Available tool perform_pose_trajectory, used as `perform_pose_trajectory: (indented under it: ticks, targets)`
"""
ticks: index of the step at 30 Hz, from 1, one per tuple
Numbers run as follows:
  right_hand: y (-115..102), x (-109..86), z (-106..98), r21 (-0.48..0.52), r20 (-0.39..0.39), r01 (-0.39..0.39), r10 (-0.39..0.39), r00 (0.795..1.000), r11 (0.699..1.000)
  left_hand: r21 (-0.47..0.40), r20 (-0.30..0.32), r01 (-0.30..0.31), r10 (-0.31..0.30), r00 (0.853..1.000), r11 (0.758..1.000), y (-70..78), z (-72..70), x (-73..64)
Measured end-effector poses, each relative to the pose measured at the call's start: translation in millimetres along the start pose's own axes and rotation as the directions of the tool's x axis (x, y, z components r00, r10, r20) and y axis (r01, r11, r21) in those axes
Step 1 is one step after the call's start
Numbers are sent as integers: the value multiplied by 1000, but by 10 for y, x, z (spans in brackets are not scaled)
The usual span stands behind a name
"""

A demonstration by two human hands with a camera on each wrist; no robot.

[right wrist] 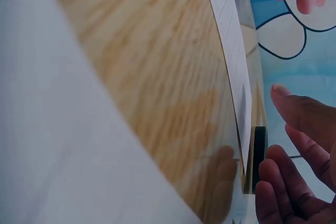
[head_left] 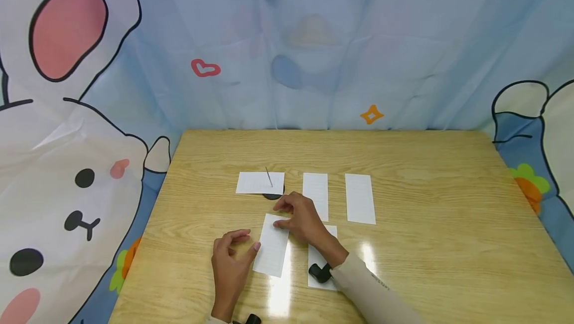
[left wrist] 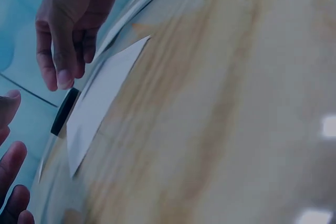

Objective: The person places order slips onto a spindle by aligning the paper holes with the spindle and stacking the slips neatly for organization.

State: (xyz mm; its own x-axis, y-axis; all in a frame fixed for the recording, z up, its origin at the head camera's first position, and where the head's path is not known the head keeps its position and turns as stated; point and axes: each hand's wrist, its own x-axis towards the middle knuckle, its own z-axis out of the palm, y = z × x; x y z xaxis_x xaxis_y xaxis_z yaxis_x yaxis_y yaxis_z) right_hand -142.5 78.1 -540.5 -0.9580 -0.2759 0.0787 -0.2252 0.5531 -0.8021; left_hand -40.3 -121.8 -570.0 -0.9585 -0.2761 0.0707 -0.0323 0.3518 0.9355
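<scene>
Head view is showing the left hand [head_left: 230, 264] and right hand [head_left: 302, 217] flanking a paper slip [head_left: 270, 250] left of centre on the wooden table [head_left: 448, 224], fingers parted, gripping nothing. Farther away, a bill spike [head_left: 273, 197] is piercing another slip [head_left: 253, 183], apparently keeping it anchored.

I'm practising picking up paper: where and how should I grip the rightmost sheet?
Probably pinch the rightmost sheet by its right long edge, coming from the right: it lies flat on the table, so an edge needs lifting, and its neighbouring sheet lies on the left.
</scene>
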Motion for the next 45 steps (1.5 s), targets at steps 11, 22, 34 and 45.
perform_pose_trajectory:
  ticks: [11,22,34,45]
  targets:
    - [7,10,51,-102,40,25,-21,999,994,122,47,-61,55,997,991,-2,58,-171]
    - [-35,34,84,-132,77,6,4,997,991,289,137,-167,132,982,943,-27,51,-170]
    - [-64,76,88,-156,124,-7,26,992,988,314,153,-171,128,980,934,-16,49,-163]
    - [-62,93,-2,-101,209,49,-27,978,994,325,164,-184,136,977,928,7,40,-176]
